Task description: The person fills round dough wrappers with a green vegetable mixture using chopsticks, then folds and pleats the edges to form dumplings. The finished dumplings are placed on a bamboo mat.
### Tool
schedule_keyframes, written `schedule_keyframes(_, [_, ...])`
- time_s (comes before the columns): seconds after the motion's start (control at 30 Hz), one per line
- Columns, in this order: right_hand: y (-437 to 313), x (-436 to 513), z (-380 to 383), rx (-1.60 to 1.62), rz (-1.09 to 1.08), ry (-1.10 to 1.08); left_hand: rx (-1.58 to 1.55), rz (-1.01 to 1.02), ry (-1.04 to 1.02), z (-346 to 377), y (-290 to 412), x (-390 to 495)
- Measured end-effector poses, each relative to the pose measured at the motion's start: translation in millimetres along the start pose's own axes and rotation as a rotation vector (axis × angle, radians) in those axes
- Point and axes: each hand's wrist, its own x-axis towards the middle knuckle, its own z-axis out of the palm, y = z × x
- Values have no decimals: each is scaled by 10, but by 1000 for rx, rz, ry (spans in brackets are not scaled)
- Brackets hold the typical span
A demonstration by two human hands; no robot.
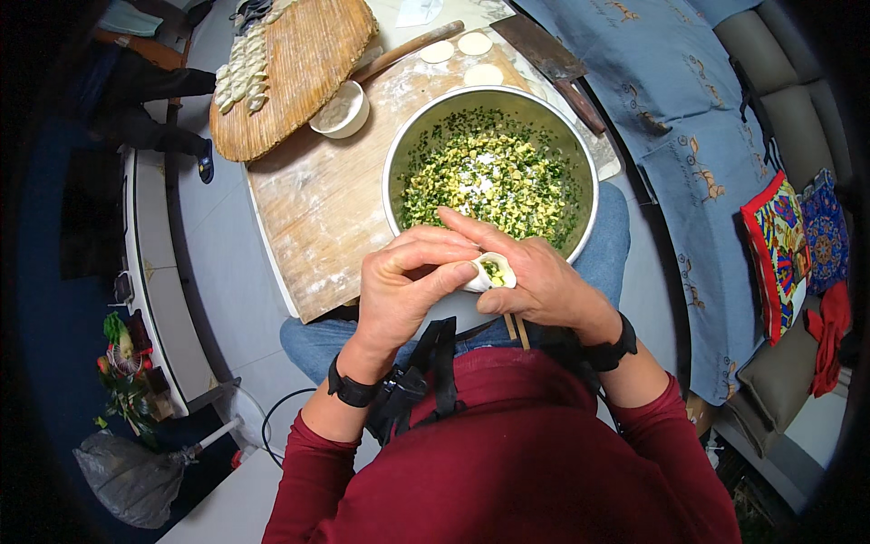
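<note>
Between both hands, near the front rim of a metal bowl, is a partly folded dumpling (494,270) with green and yellow filling showing in its opening. My left hand (418,268) pinches the wrapper's left edge with thumb and fingertips. Cupped around its right side is my right hand (537,275), which also has a pair of chopsticks (516,331) sticking out below it; how they are held is hidden. The steel bowl (590,204) holds chopped greens and yellow egg-like bits, with white powder or salt on top (479,173).
A floured wooden board (312,224) bears a small white bowl of flour (350,112), a rolling pin (408,51) and round wrappers (476,43). A cleaver (540,51) lies at the right. Finished dumplings (243,68) line a woven tray (306,75). Another person's legs (163,109) are at left.
</note>
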Motion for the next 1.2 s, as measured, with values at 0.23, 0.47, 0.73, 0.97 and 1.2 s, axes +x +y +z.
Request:
schedule_keyframes(0.23, [1,-3,111,-211,-139,186,49,74,30,25,7,-19])
schedule_keyframes(0.47, [-148,-56,93,-253,67,45,85,167,50,5,32,-59])
schedule_keyframes(0.73, [-159,-47,207,-212,-153,188,222,363,136,41,19,-96])
schedule_keyframes(0.97, [-127,-11,245,-182,-352,349,200,422,211,148,-17,-96])
schedule_keyframes(1.2, [-123,-75,237,-65,-210,326,-95,198,166,300,-27,-133])
